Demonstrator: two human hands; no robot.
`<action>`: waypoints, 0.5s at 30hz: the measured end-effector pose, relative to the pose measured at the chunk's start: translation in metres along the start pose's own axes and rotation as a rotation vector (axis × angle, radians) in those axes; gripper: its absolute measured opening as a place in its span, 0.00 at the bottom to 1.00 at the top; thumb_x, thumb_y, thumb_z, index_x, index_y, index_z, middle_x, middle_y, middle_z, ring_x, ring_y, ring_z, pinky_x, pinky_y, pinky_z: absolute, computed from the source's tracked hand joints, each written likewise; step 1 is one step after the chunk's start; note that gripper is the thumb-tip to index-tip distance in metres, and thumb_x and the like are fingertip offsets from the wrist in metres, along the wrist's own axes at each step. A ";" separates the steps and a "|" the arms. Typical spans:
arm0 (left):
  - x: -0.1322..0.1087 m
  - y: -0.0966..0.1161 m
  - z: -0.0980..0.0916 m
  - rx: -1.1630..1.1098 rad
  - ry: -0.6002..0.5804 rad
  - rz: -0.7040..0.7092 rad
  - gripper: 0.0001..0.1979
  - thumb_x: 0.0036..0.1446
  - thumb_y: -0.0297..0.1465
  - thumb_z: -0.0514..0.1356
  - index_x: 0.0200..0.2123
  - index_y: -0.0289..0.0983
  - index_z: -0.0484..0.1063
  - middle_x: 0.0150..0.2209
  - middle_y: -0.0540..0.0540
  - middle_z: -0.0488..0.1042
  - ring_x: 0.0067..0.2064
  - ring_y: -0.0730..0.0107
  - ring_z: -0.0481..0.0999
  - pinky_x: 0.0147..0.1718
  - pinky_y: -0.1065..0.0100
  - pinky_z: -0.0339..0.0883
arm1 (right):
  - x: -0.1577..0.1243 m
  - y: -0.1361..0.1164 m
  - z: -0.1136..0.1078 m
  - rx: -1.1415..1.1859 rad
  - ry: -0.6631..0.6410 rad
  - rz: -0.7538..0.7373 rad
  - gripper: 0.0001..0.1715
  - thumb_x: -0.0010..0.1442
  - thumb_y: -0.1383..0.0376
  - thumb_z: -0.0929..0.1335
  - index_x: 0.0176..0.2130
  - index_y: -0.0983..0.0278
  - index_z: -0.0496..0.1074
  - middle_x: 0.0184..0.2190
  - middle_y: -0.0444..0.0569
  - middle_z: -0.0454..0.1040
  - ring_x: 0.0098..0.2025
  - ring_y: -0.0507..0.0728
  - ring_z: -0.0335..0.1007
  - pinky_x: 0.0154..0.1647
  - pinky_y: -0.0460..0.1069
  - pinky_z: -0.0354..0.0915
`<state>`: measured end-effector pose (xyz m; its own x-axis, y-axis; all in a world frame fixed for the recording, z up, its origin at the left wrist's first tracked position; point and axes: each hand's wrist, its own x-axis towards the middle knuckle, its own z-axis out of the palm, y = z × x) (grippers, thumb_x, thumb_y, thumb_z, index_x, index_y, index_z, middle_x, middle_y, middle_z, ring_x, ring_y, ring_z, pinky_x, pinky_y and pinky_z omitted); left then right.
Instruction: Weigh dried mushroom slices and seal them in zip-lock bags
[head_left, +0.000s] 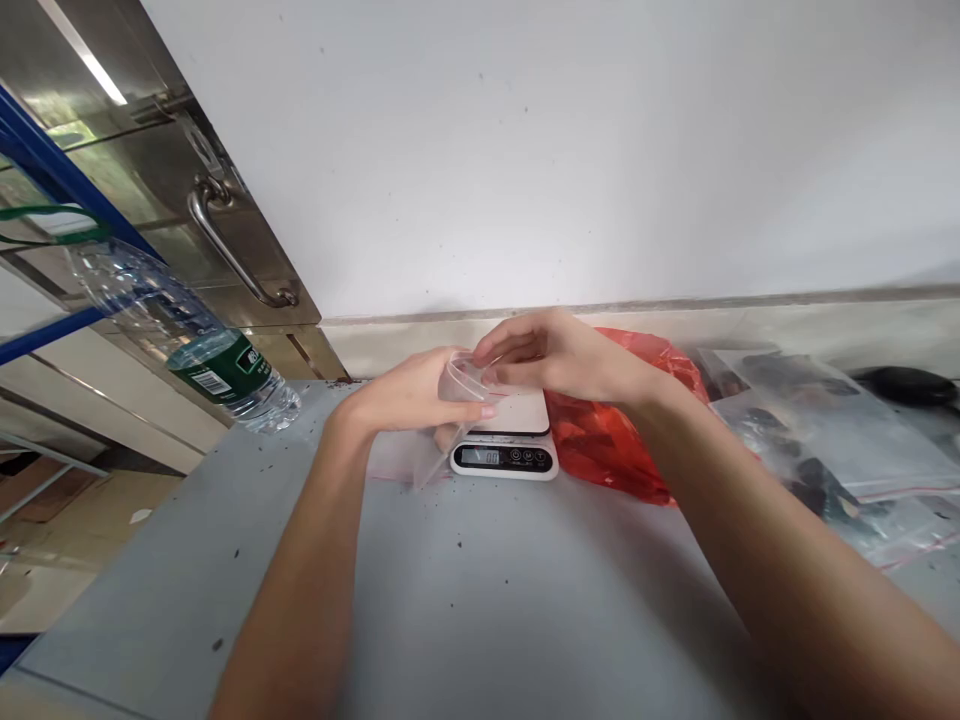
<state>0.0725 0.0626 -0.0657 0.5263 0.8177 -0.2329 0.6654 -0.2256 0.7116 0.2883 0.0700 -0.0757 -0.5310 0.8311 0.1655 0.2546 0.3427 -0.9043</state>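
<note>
My left hand point(409, 395) is closed around a small clear plastic bag point(450, 420), held just left of and above a small white digital kitchen scale point(506, 445). Its lower end hangs toward the grey table point(465, 590). My right hand point(559, 355) comes in from the right, and its fingertips pinch the bag's top rim. I cannot make out anything inside the bag. The scale's display is lit and its platform is partly hidden behind my hands.
A red plastic bag point(615, 440) lies right of the scale. Clear zip bags with dark contents point(817, 450) are spread at the far right. A plastic water bottle point(199, 345) stands at the left table edge beside a steel cabinet door point(202, 220). Dark crumbs dot the table.
</note>
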 end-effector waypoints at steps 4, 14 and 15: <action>-0.005 -0.006 -0.009 -0.034 0.061 0.011 0.34 0.56 0.51 0.68 0.60 0.40 0.68 0.45 0.43 0.83 0.45 0.54 0.84 0.45 0.58 0.74 | 0.000 0.007 -0.010 -0.213 0.188 0.094 0.05 0.59 0.68 0.72 0.38 0.62 0.79 0.40 0.52 0.84 0.44 0.60 0.81 0.47 0.54 0.75; -0.006 -0.002 -0.014 -0.425 0.192 0.317 0.32 0.54 0.43 0.68 0.60 0.40 0.72 0.66 0.42 0.72 0.68 0.43 0.68 0.62 0.54 0.67 | -0.011 -0.007 -0.016 -0.217 0.065 -0.233 0.17 0.59 0.54 0.73 0.46 0.59 0.78 0.54 0.53 0.75 0.50 0.60 0.72 0.49 0.56 0.73; -0.004 0.000 -0.011 -0.461 0.184 0.331 0.31 0.54 0.43 0.67 0.60 0.41 0.73 0.66 0.43 0.72 0.69 0.43 0.67 0.63 0.53 0.67 | -0.012 -0.011 -0.015 -0.214 0.104 -0.242 0.16 0.59 0.54 0.73 0.44 0.59 0.78 0.53 0.52 0.74 0.50 0.60 0.71 0.49 0.55 0.73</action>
<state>0.0644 0.0653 -0.0571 0.5390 0.8307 0.1392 0.1617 -0.2643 0.9508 0.3037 0.0624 -0.0616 -0.5141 0.7507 0.4149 0.3012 0.6109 -0.7322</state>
